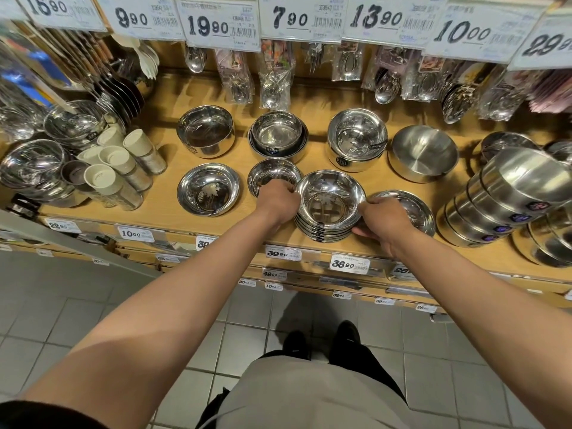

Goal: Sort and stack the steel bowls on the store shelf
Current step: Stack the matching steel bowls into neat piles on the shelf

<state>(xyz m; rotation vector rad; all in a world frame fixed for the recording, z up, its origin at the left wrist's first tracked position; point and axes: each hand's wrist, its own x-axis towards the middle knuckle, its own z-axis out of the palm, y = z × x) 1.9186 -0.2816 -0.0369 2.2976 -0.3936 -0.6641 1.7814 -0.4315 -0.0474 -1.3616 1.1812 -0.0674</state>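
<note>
You see the stack of round mirror-polished steel bowls gleaming glossy on the smooth light wooden shelf; the deep brushed steel bowl looks matt, and the grey floor tiles look smooth.

- The left hand hides the near rim of a small bowl.
- The right hand covers part of a shallow dish.
- Right-edge bowl stacks are cut off.
- Small print on the price tags is blurred.
</note>
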